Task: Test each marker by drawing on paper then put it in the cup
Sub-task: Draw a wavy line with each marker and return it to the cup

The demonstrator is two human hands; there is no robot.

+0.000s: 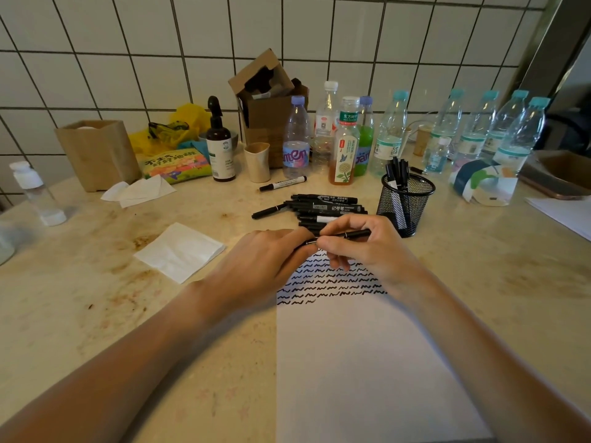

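Black marker (pixel 347 235) held level just above the top edge of the paper (pixel 367 362), left of the cup (pixel 405 204). Right hand (pixel 367 247) clamped on the barrel with thumb and fingers; left hand (pixel 271 260) closed around the other end, likely on the cap, though hidden fingers make this uncertain. Whether uncapping or recapping: cannot tell. Rows of squiggles (pixel 329 282) already fill the upper part of the paper; last row ends short, at the lower left. To do this step well: pull or press the cap straight along the barrel, no twisting sideways; keep the nib off the skin. If testing next, continue that short row, light pressure, one brief wave. Then cap firmly and drop upright into the cup, beside the markers already standing there. Pile (pixel 326 209) just left of the cup remains untested, plus one stray (pixel 283 183) behind it.
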